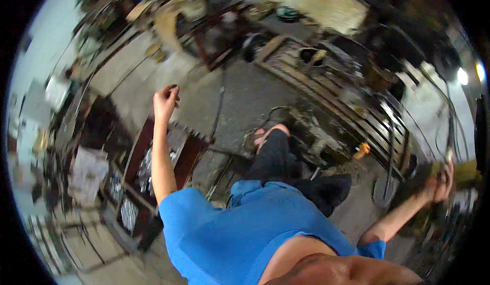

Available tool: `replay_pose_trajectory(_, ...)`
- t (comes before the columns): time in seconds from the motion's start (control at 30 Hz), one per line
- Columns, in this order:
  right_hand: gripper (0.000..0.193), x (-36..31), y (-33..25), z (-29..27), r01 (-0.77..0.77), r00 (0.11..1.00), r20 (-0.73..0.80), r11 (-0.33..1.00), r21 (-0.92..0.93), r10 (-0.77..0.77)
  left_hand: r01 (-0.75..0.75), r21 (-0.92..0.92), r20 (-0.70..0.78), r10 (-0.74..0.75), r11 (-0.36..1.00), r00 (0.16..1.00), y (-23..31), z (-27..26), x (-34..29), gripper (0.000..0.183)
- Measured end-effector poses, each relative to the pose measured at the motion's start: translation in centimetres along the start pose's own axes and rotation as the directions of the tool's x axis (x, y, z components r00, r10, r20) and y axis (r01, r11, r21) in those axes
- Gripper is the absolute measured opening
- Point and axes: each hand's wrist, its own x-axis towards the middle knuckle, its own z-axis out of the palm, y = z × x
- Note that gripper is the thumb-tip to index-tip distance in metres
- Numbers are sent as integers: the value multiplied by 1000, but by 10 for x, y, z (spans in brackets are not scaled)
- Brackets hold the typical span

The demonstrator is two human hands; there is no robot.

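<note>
My left hand [167, 101] hangs above the concrete floor on the left, its fingers curled together. A small dark thing [174, 87] shows at the fingertips, too blurred to name. Far to the right, my raised right hand [440, 184] closes around the lower end of a dark, upright, cable-like thing with a pale tip [449, 156]. Motion blur softens its fingers. Below my left forearm stands a dark red bin [191, 160] holding shiny metal pieces [148, 165].
A slatted metal bench [352, 112] with tools and dark parts crosses the right side. An orange object [362, 150] sits by its near edge. A cluttered table [204, 22] stands ahead. Papers [88, 171] lie at left. A dark cable [220, 98] runs along the floor.
</note>
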Motion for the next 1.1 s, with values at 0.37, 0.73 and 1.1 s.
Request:
replay_pose_trajectory(0.37,46,46,-13,15,333,943,60,932,-140,-328,454,661,-295,-350,597,889,-145,-121,-101,37)
replay_pose_trajectory(0.73,37,66,-33,16,-23,998,-62,993,-113,16,423,870,-370,-234,251,899,-187,-74,-75,26)
replay_pose_trajectory(1.1,12,141,-89,48,566,824,312,674,-474,-472,335,904,-350,10,268,937,-184,-72,-72,13)
